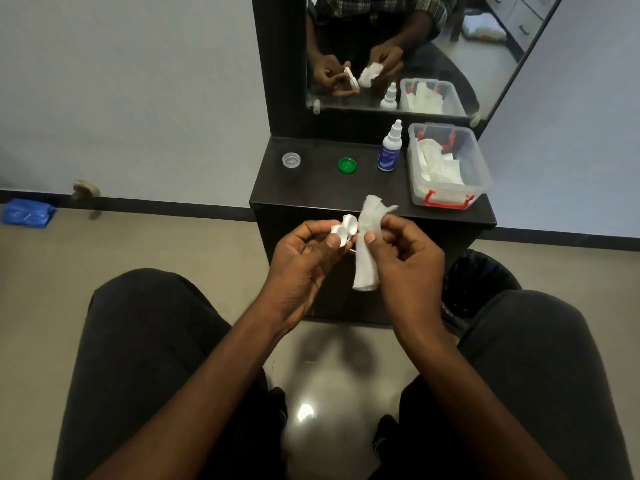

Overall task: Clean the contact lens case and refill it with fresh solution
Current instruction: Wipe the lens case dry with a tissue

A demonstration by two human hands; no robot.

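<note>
Left hand [304,251] pinching case [344,230]

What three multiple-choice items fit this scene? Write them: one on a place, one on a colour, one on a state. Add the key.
1. Where does the white solution bottle with the blue label stand?
A. Inside the box
B. On the dark shelf, just left of the clear plastic box with red latches
C. On the floor

2. What colour is the round screw cap lying in the middle of the shelf?
A. Green
B. Red
C. Yellow

3. What is the right hand doing?
A. Hanging idle
B. Pressing the bottle
C. Pinching a crumpled white tissue

Key: 1 B, the bottle stands beside the box, not in it. 2 A, the cap is plainly green. 3 C, thumb and fingers pinch the tissue next to the white lens case, which the left hand holds.
</note>
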